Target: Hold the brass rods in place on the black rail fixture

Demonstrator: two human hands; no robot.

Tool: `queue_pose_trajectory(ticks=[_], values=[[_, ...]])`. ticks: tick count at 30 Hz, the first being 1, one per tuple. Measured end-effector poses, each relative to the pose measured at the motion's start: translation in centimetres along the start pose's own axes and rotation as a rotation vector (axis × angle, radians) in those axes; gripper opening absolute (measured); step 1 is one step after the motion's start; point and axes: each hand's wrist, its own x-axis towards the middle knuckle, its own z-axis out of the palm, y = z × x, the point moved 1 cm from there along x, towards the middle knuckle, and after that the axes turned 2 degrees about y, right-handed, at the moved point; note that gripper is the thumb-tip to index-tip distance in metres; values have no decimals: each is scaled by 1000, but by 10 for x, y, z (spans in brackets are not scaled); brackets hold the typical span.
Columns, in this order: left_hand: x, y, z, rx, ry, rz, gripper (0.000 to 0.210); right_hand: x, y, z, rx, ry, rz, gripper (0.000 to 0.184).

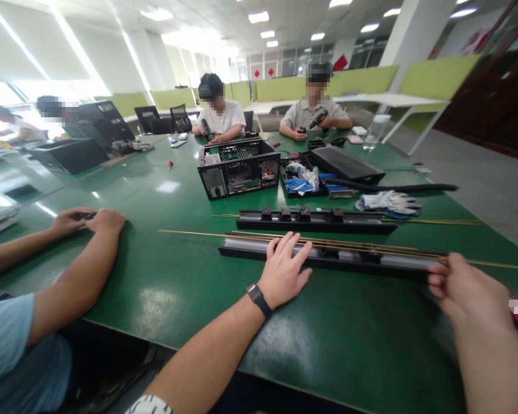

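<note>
In front of me lies a long black channel (397, 265) with a pale grey inside and dark blocks in it. Several thin brass rods (349, 246) run lengthwise along its top and stick out past both ends. My left hand (285, 269), with a dark watch (255, 293) on its wrist, has its fingers spread and rests on the rods near the channel's left part. At the right end, my right hand (466, 287) is closed, thumb and fingers pinching the rods; its fingertips are partly hidden. A second black channel (319, 223) with dark blocks lies just behind.
Behind stand an open black computer case (237, 169) and a box of gloves (302, 178). More gloves (388, 202) and a black tube (397, 187) lie right. A neighbour's hands (90, 221) rest on the green table (168, 270) at left. Two people sit opposite with power drills.
</note>
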Motion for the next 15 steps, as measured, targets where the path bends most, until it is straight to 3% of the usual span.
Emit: queue_pose_trajectory(ticks=[8, 15], values=[[-1, 1, 0, -1, 42, 19, 54, -12, -1, -2, -43, -169, -29, 18], [-1, -2, 4, 35, 62, 53, 54, -6, 7, -4, -3, -211, -31, 20]])
